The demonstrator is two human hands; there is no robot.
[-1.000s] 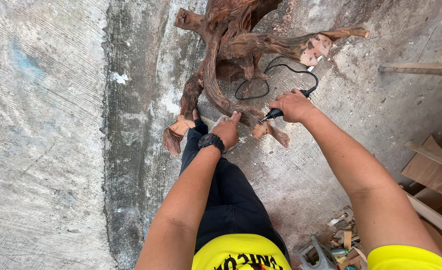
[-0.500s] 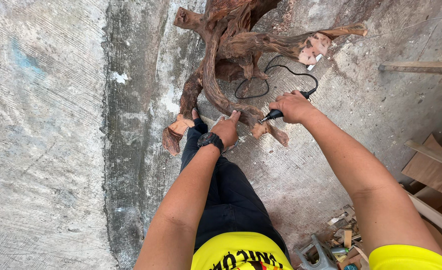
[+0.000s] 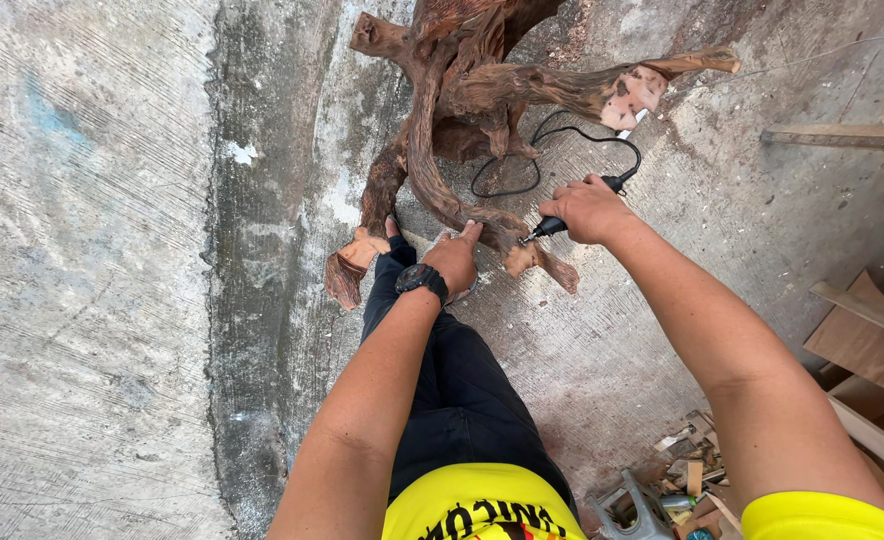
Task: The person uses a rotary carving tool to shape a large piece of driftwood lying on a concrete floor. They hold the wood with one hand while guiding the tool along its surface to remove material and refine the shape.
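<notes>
Rough grey concrete floor (image 3: 92, 300) spreads under everything, streaked and stained, with a darker damp band running up the middle and offcuts of wood piled at about four o'clock from where the person sits. Sprawled on that floor is a gnarled reddish driftwood root (image 3: 462, 110), its limbs splaying out like legs. The right hand (image 3: 587, 208) is closed around a slim black rotary carving tool (image 3: 562, 224), held pencil-fashion, its tip pressed to the lower limb of the root; the black power cord (image 3: 562, 140) loops away behind it toward twelve o'clock. The left hand (image 3: 454, 258), a black wristwatch (image 3: 420, 278) on its wrist, lies with fingers curled and the thumb up against that same limb, bracing it. From the left hand the tool tip sits at roughly two o'clock, near but not touching; from the right hand the working spot on the wood is at about eight o'clock, just beside the knuckles. To my eye the work goes best with light pressure, letting the bit cut rather than forcing it, with the bracing fingers held behind the bit's path and the cord kept clear of the limb. A black-trousered leg (image 3: 452, 390) stretches out beneath both arms, the foot tucked against the root.
</notes>
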